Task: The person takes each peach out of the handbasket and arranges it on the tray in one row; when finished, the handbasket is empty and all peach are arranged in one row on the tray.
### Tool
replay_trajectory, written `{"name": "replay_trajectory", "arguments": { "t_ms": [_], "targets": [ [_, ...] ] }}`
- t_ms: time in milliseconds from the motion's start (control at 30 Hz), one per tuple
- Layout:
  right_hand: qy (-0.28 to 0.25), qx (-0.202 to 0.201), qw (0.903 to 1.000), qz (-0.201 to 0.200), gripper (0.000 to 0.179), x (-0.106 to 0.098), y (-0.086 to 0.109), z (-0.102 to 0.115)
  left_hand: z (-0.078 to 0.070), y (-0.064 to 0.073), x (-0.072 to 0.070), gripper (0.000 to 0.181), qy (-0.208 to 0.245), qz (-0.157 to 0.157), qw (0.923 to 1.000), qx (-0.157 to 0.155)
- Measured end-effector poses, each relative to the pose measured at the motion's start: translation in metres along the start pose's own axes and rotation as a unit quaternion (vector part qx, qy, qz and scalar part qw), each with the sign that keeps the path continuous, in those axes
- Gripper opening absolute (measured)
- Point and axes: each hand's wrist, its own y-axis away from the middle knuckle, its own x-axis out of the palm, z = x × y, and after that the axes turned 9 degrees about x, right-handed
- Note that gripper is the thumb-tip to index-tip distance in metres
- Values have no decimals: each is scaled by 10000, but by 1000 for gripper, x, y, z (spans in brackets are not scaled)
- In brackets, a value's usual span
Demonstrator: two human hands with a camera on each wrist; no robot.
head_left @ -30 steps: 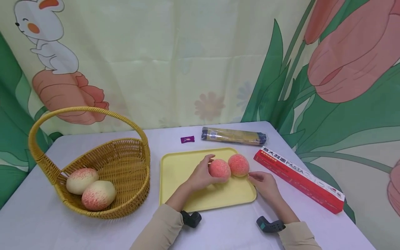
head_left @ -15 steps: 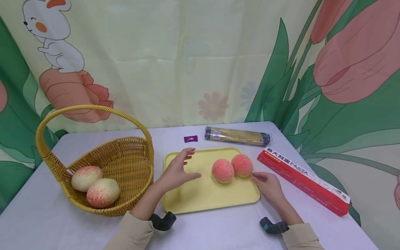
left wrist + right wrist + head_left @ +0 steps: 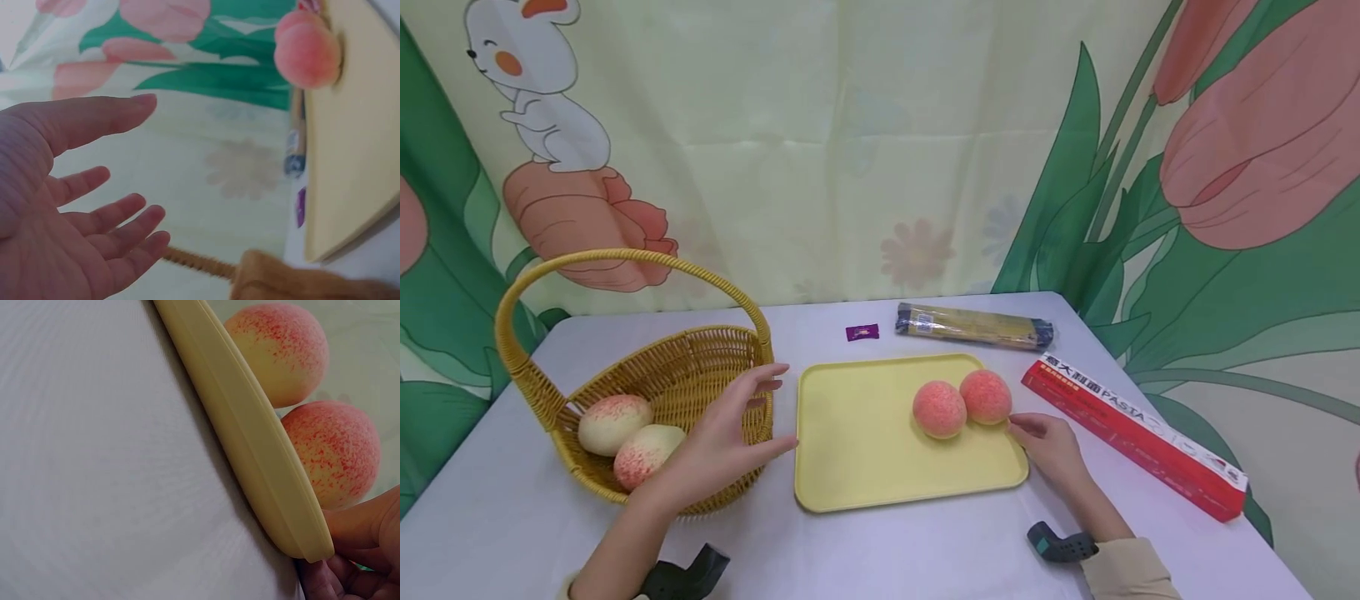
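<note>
My left hand [image 3: 718,442] hovers over the right part of the wicker basket [image 3: 576,477], its fingers spread and nothing in its grasp. Inside that basket lie two pale, red-speckled peaches, one whole peach [image 3: 615,424] and another peach [image 3: 644,454] partly hidden behind my hand. On the yellow tray [image 3: 865,450] two pink peaches sit side by side, a nearer peach [image 3: 939,409] and a farther peach [image 3: 986,397]. My right hand [image 3: 1054,446] pinches the tray's right rim, the thumb [image 3: 359,522] over it and the fingertips below, as the right wrist view shows.
Behind the tray lie a small purple wrapped candy [image 3: 862,332] and a clear-wrapped pack of noodles [image 3: 974,326]. A long red pasta box [image 3: 1135,437] lies at the right. The basket's tall handle [image 3: 632,255] arches above it. A printed curtain [image 3: 775,150] hangs behind the table.
My left hand has let go of the nearer peach on the tray and moved left, over the basket. The right hand has stayed at the tray's rim.
</note>
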Motion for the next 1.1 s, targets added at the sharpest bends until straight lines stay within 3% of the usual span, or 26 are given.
{"name": "replay_trajectory", "arguments": {
  "t_ms": [233,433,767,967,1100],
  "targets": [
    [46,54,10000,38,33,0,-1,-1,-8,28,-34,74,-711,-23,9975,-23],
    [64,9,10000,14,33,-2,-2,-2,-7,42,-60,75,-1109,-108,9937,78],
    [84,99,9999,71,34,0,0,2,10,50,-83,71,-1285,185,9898,-579],
    [102,60,9999,54,34,-1,-1,1,28,53,-87,72,-1508,727,9772,-1305],
    [110,49,9999,37,35,-1,-1,0,39,57,-92,73,-1470,921,9719,-1591]
  ]
}}
